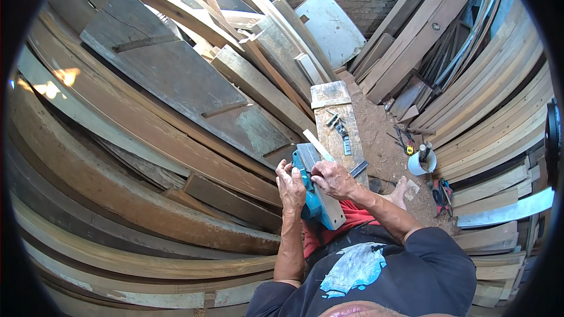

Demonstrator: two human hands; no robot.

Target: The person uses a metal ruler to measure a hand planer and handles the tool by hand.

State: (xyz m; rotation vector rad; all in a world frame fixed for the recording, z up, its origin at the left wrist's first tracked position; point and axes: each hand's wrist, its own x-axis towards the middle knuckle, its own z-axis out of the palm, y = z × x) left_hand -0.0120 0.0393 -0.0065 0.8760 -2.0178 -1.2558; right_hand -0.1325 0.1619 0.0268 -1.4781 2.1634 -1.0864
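Observation:
A teal electric planer [313, 205] lies tilted in my lap, its long grey metal sole facing up. My left hand [291, 191] is at the planer's left side, fingers curled and the thumb against its body. Over the middle of the sole, my right hand [333, 182] is closed, its fingers bent down toward the metal. Whatever those fingertips hold, if anything, is hidden beneath them. A thin pale strip [318, 144] rests at the planer's far end, close to a narrow wooden bench [335, 95].
On the bench lie small brass-and-green metal parts [333, 119], a dark tool piece [345, 143] and a dark bar [359, 168]. A white bucket [418, 167], yellow tape measure [409, 149] and red-black tool [439, 198] sit to the right. Stacked boards [147, 141] crowd both sides.

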